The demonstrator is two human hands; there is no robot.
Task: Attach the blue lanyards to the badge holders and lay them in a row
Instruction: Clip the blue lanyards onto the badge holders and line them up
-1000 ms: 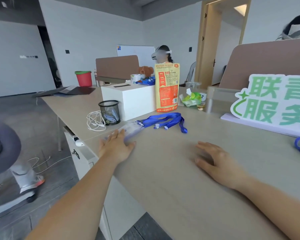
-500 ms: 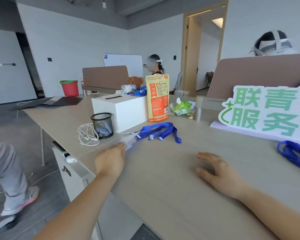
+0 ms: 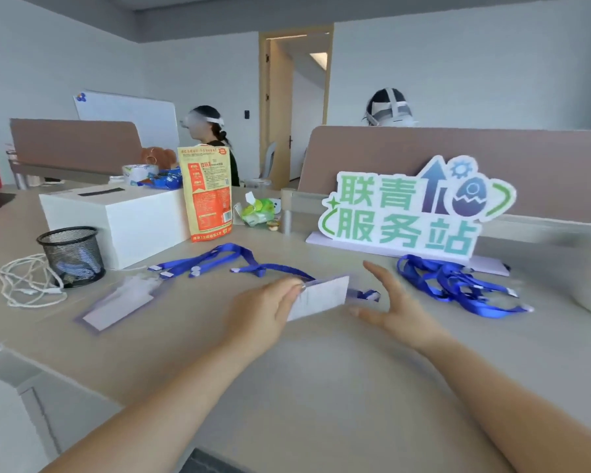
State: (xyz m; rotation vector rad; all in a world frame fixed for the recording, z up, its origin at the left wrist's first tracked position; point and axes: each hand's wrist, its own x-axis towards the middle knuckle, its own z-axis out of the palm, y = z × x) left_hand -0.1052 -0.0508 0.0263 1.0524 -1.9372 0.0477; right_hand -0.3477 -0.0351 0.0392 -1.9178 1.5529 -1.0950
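My left hand (image 3: 265,310) holds a clear badge holder (image 3: 321,297) by its left edge, just above the beige table (image 3: 321,387). A blue lanyard (image 3: 270,268) runs from behind that holder back to the left. My right hand (image 3: 394,310) hovers open just right of the holder, fingers spread, touching nothing I can see. A second badge holder (image 3: 116,307) lies flat at the left with blue lanyards (image 3: 202,262) stretching away from its top. A loose heap of blue lanyards (image 3: 458,285) lies at the right.
A green-lettered sign (image 3: 413,213) stands behind the heap. At the left are a black mesh cup (image 3: 72,256), a white cable coil (image 3: 24,281), a white box (image 3: 116,220) and an orange pouch (image 3: 207,196). Two people sit behind desk partitions.
My view swung right. My left hand left the holder at the table's left edge and now holds another holder in the middle. My right hand lifted off the table and opened beside it.
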